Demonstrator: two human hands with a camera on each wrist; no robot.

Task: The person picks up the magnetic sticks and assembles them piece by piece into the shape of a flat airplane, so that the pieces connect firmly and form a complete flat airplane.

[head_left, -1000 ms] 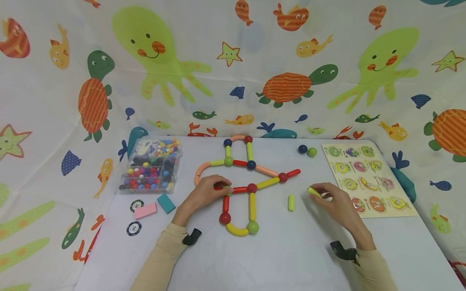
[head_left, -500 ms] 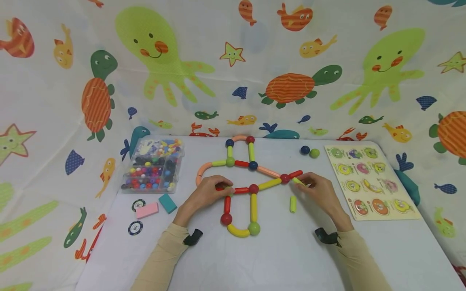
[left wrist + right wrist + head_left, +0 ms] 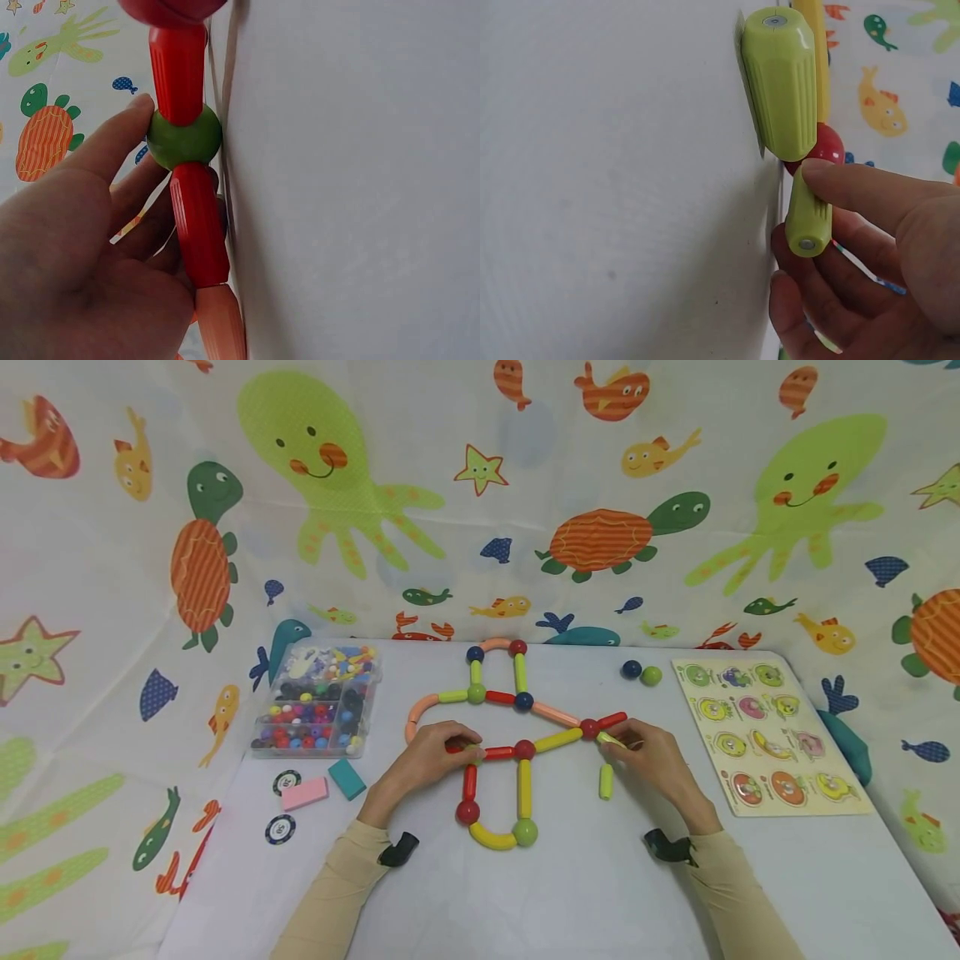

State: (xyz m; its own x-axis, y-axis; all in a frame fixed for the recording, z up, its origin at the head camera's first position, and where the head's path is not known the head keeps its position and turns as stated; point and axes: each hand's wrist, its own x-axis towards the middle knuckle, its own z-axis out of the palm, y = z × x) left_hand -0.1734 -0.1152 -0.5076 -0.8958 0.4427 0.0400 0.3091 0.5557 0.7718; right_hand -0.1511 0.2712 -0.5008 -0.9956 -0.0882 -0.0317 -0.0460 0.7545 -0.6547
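A flat figure of magnetic sticks and balls lies on the white table. My left hand (image 3: 433, 757) holds the green ball (image 3: 184, 138) at its left junction, thumb on one side and fingers behind. Red sticks (image 3: 199, 225) join that ball. At the right, my right hand (image 3: 662, 760) pinches a light green magnetic stick (image 3: 810, 214) between thumb and fingers. One end of this stick is at the red ball (image 3: 589, 729), from which a short red stick (image 3: 613, 719) also points out; contact is hard to tell. Another light green stick (image 3: 606, 782) lies loose just below.
A divided clear box (image 3: 311, 702) of beads stands at the left. Near it lie a pink block (image 3: 305, 793), a teal block (image 3: 347, 778) and two chips (image 3: 281, 829). Loose blue (image 3: 632, 669) and green (image 3: 651, 676) balls sit at the back. A fruit puzzle board (image 3: 772, 739) lies at right.
My right hand has moved left with the light green stick, bringing its end to the red ball. My left hand has stayed at the green ball.
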